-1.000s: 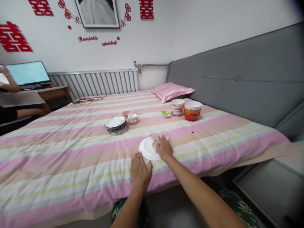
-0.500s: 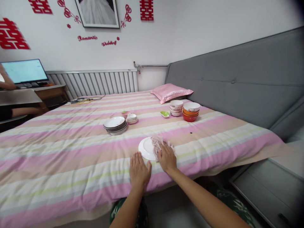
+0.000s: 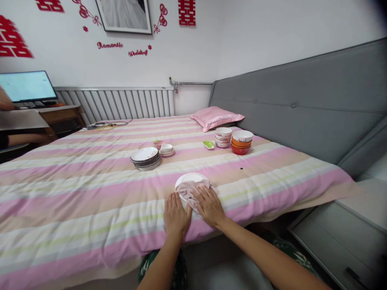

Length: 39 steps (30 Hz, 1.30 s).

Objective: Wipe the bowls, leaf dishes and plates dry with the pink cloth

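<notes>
A white plate (image 3: 190, 176) lies on the striped bedspread in front of me, most of it under a crumpled pale pink cloth (image 3: 189, 190). My right hand (image 3: 209, 204) presses the cloth onto the plate, its fingers spread over the fabric. At the plate's near left edge, my left hand (image 3: 177, 213) lies flat with fingers stretched out and thumb near the cloth. Beyond the plate, to the left, stands a stack of plates (image 3: 145, 158). Small white dishes (image 3: 167, 149) and a pink dish (image 3: 158, 143) sit beside that stack.
White bowls (image 3: 223, 137) and orange-and-red bowls (image 3: 241, 144) stand stacked by a green leaf-shaped dish (image 3: 208, 144). A pink pillow (image 3: 215, 117) rests near the grey headboard (image 3: 302, 92). Cables (image 3: 105, 125) lie at the bed's far left. Another person's arm (image 3: 5, 100) shows near a monitor (image 3: 28, 86).
The cloth has slid left across the plate and spread out, covering more of its near side. My right hand has shifted slightly with it; my left hand stays nearly in place.
</notes>
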Available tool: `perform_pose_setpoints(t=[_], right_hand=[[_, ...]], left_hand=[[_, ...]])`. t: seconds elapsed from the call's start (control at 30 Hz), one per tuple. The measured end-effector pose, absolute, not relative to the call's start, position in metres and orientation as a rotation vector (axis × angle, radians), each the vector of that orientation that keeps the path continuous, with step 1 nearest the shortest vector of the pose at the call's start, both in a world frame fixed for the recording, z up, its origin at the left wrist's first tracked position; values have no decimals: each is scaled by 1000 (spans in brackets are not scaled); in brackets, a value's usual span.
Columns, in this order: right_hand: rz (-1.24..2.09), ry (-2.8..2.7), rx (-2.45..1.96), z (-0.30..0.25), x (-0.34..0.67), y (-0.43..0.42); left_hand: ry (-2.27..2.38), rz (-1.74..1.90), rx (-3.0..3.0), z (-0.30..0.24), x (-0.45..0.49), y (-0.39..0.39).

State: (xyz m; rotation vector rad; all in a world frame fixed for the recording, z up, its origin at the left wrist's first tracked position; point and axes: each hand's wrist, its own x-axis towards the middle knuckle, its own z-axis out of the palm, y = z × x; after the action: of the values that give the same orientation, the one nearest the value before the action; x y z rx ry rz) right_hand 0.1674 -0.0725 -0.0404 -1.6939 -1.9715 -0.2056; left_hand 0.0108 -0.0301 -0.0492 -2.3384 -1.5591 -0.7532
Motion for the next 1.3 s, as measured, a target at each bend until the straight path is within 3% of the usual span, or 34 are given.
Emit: perform_pose_setpoints(t=[0.4,0.67,1.3], right_hand=[[-87,-2161,-1697,-14,151,-44],[111,-2069,-1834,-3,130,-14],[186,-1928,-1957,0,132,46]], left_hand=[[-1534,-707,-2315,-50,11,-29],[-1506,-761,-2296,-54,11,-27],[-1540,-721,-2298,-53,13,-27]])
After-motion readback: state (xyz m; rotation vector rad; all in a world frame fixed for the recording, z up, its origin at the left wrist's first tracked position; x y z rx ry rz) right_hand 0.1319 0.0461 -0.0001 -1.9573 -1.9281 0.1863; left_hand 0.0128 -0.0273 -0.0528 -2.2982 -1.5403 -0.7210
